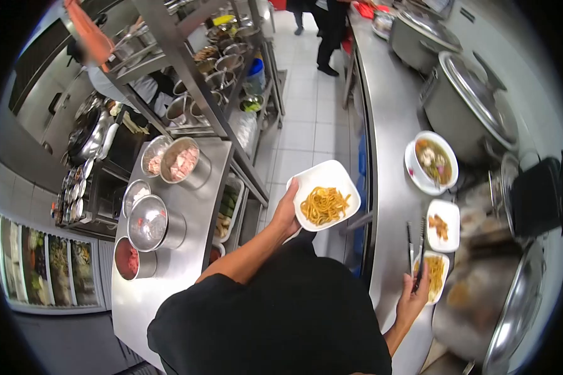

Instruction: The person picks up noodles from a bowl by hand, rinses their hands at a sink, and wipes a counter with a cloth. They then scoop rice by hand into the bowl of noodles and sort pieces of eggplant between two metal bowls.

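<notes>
My left hand (286, 209) grips the edge of a white square plate (349, 180), held up over the floor between the two counters. A mound of brown sauced noodles (324, 205) lies in it. At the right counter my right hand (411, 301) is closed around metal tongs (411, 245), whose two arms point away from me and are spread apart. Beside that hand, and partly covered by it, sits a second white dish (445, 257) with noodles (436, 275). Just beyond it stands a white dish (453, 212) holding small browned pieces (440, 229).
Farther along the steel counter (388, 125) is a soup bowl (453, 156) on a plate. Large lidded pots (475, 106) line the right wall. Steel pots of raw meat (182, 164) stand on the left counter (184, 219). A person (328, 37) stands at the aisle's far end.
</notes>
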A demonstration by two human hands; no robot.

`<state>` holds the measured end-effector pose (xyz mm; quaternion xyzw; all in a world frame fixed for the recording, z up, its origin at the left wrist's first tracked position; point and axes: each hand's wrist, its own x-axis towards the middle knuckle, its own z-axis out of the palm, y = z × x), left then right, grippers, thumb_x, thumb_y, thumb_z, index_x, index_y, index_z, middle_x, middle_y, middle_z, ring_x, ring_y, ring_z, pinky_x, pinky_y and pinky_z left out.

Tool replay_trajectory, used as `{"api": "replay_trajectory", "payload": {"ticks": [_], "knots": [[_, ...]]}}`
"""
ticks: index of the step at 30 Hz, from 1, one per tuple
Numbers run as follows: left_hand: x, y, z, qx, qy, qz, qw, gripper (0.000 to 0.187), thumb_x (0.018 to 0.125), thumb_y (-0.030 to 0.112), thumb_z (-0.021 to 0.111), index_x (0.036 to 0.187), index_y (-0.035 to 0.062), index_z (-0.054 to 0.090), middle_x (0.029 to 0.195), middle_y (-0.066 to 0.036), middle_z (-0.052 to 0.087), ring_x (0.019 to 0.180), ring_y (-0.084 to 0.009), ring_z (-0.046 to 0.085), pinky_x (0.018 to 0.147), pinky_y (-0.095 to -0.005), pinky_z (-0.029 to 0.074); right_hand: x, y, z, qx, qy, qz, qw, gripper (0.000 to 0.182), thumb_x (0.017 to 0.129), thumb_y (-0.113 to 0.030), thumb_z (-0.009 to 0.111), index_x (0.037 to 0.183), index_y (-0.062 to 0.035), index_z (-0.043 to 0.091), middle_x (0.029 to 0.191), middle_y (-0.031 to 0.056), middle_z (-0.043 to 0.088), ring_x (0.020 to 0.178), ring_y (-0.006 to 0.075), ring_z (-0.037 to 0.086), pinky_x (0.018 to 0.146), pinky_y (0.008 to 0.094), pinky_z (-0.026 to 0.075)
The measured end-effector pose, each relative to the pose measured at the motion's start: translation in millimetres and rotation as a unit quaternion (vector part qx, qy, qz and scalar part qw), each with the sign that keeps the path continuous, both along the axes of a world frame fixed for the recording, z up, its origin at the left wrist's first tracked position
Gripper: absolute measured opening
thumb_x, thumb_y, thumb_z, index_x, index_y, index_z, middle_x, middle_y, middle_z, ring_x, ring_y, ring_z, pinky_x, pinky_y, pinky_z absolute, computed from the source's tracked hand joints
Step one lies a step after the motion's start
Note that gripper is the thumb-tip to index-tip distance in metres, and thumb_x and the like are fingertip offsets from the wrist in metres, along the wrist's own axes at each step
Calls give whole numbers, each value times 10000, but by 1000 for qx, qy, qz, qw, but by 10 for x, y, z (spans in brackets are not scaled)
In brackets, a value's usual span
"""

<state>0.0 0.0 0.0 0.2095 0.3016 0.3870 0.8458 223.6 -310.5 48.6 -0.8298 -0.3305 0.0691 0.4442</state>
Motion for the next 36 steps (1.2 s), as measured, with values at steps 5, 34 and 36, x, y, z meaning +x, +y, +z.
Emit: {"api": "replay_trajectory", "payload": {"ticks": [5, 34, 36], "knots": [[-385, 599, 149, 4, 23, 91, 996, 581, 1065, 458, 377, 1423, 4, 430, 1396, -156, 547, 1269, -278, 551, 1084, -405, 445, -187, 1461, 341, -5, -45, 130, 990, 622, 880, -53, 699, 1458, -75, 470, 996, 85, 616, 738, 183, 538, 657, 316, 472], [761, 4933, 254, 26, 64, 146, 987, 528, 1067, 382, 423, 1395, -32, 445, 1328, -168, 582, 1199, -264, 598, 1033, -383, 484, 1720, 6688, -59, -124, 87, 211, 966, 562, 802, -235, 749, 1324, -81, 610, 1066, 191, 712, 929, 318, 701, 831, 399, 535], [1060, 5298, 360, 33, 77, 158, 984, 527, 1069, 386, 417, 1387, -33, 460, 1324, -162, 588, 1196, -251, 600, 1032, -368, 483, 1996, 7159, -34, -103, 93, 233, 962, 560, 810, -211, 745, 1333, -73, 600, 1084, 190, 708, 939, 308, 699, 840, 392, 533]]}}
